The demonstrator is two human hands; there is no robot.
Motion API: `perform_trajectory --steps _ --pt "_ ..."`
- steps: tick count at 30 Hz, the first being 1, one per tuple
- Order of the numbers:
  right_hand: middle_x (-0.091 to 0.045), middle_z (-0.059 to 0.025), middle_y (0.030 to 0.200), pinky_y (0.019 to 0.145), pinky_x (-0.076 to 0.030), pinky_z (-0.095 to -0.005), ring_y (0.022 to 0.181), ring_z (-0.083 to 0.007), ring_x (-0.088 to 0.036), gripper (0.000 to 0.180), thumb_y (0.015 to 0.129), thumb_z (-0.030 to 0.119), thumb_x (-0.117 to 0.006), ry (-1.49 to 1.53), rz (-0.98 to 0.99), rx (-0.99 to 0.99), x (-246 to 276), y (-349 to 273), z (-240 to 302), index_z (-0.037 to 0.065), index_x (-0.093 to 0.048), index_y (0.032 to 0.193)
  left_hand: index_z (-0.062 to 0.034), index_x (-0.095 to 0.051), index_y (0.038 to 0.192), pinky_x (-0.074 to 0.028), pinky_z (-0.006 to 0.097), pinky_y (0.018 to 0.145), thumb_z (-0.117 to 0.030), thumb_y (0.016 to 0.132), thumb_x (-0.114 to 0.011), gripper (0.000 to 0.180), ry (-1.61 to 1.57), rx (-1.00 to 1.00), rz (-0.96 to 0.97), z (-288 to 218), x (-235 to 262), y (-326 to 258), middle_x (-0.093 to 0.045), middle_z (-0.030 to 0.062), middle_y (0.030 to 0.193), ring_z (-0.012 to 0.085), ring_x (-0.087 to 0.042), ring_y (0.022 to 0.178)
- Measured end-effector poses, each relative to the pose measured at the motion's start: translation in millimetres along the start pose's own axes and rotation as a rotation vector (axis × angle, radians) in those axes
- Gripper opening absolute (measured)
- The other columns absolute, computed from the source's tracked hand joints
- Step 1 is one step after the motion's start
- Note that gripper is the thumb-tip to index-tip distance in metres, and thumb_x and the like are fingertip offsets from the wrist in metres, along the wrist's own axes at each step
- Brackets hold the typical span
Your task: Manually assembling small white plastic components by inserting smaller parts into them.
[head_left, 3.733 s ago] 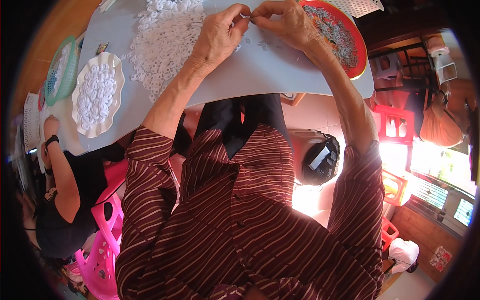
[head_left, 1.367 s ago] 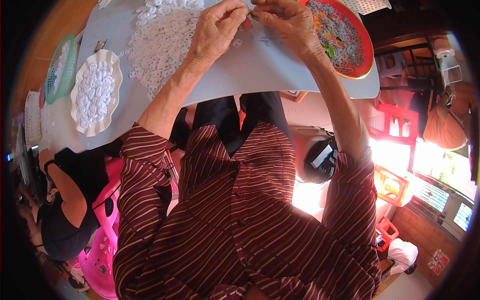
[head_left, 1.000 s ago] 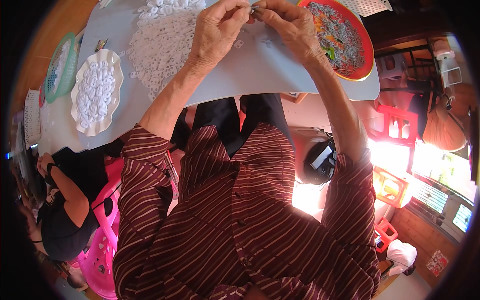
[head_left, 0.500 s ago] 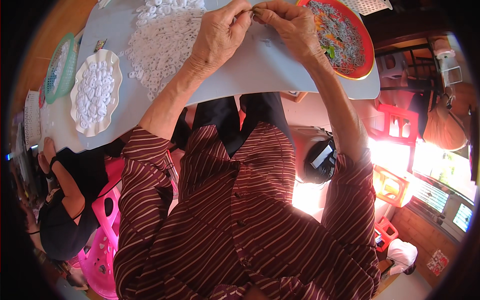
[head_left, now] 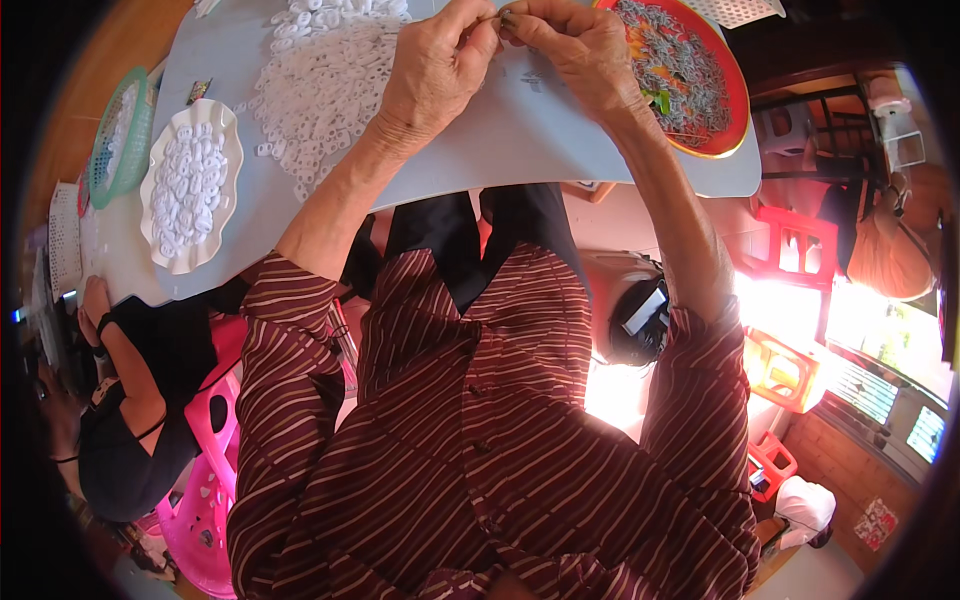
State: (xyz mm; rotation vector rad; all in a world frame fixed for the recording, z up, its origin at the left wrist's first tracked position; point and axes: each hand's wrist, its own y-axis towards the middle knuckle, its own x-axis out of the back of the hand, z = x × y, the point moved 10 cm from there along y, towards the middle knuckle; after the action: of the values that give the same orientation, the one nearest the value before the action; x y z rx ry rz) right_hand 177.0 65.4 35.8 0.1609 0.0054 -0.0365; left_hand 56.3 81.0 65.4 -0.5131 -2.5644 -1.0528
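Observation:
Over the far edge of the table, my left hand and my right hand meet fingertip to fingertip. Both are closed in a pinch around something tiny; the fingers mostly cover it, so its kind does not show. Beside my left hand spreads a heap of small white plastic pieces. To the right of my right hand sits a red round tray holding many small grey metal-looking pieces. A few grey bits lie on the tabletop between my wrists.
A scalloped white dish of white pieces stands on the pale table at left, with a green basket beyond it. Another person's arm rests at the table's left, near a pink chair. Red stools stand at right.
Both hands, still pinched together, have shifted very slightly to the left. The other person at the left has moved a little. The trays and heaps look the same.

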Motion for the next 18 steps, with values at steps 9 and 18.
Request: perform_trajectory --steps 9,18 --pt "-0.065 -0.0075 0.084 0.069 -0.048 -0.0248 0.076 -0.0125 -0.059 0.016 0.089 0.006 -0.056 -0.132 -0.012 0.015 1.6 -4.8 5.0 -0.007 -0.061 0.097 -0.0027 -0.058 0.097 -0.048 0.024 0.061 -0.01 0.092 -0.051 0.011 -0.144 0.104 0.107 13.7 -9.8 -2.6 -0.065 0.0035 0.073 0.0097 -0.059 0.068" --pt "-0.064 -0.0046 0.077 0.061 -0.046 -0.023 0.067 -0.0084 -0.055 0.016 0.086 0.008 -0.059 -0.237 -0.096 0.006 2.6 -8.1 16.2 -0.006 -0.062 0.093 -0.0003 -0.059 0.094 -0.047 0.024 0.063 -0.014 0.092 -0.049 0.017 -0.182 0.203 0.14 18.0 -12.4 -3.2 -0.062 0.0031 0.071 0.0089 -0.056 0.067"
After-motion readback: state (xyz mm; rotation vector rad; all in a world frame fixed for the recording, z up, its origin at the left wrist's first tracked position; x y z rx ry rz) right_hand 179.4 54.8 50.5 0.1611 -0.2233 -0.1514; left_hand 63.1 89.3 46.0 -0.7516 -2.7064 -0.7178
